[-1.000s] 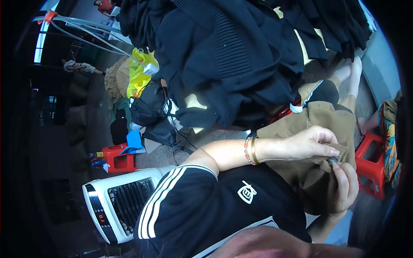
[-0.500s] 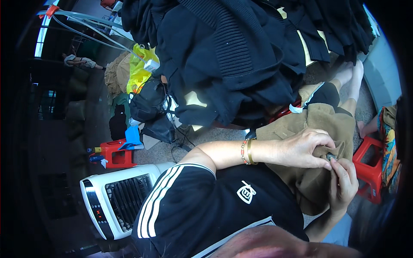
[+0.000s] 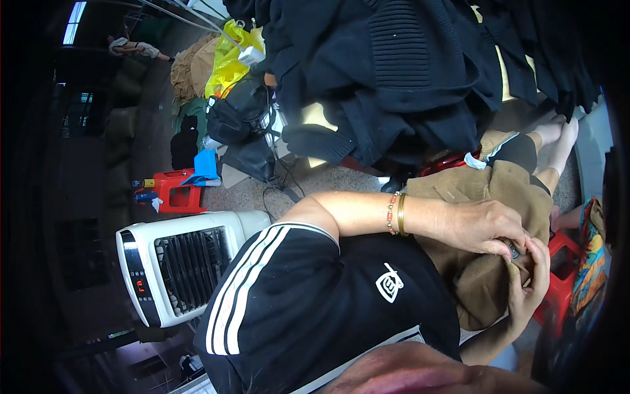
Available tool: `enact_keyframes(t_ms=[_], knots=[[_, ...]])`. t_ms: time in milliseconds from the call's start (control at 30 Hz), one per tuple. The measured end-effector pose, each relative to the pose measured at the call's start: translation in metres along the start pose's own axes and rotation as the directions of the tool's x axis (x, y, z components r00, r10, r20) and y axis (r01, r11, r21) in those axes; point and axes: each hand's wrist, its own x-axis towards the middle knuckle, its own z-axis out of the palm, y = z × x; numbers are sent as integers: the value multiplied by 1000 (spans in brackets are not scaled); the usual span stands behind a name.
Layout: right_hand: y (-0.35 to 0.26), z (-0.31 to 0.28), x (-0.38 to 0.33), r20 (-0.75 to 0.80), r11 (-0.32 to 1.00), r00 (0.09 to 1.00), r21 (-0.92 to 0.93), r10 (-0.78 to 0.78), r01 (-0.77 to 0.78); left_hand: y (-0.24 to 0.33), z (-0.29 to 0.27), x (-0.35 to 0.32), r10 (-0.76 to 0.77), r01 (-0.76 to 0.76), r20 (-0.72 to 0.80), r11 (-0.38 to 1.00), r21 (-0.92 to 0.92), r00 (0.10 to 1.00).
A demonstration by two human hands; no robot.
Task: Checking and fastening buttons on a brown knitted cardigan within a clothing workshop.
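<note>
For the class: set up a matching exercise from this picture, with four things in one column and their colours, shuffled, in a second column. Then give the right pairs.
Things:
1. fan heater
2. plastic bag
3. small stool
4. garment under the left hand and right hand

Colours:
A. red
B. tan brown
C. white with a dark grille
D. yellow

Pairs: 1-C, 2-D, 3-A, 4-B
</note>
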Motion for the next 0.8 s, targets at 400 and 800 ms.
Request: enact_keyframes(t_ms=[400, 800], knots=[[15, 6, -10, -14, 946, 987, 287, 161, -151, -2, 5, -1, -209, 203, -15, 961, -188, 978], [23, 3, -13, 40, 902, 968, 356, 247, -245, -5, 6, 5, -278, 288, 79, 937, -197, 957]])
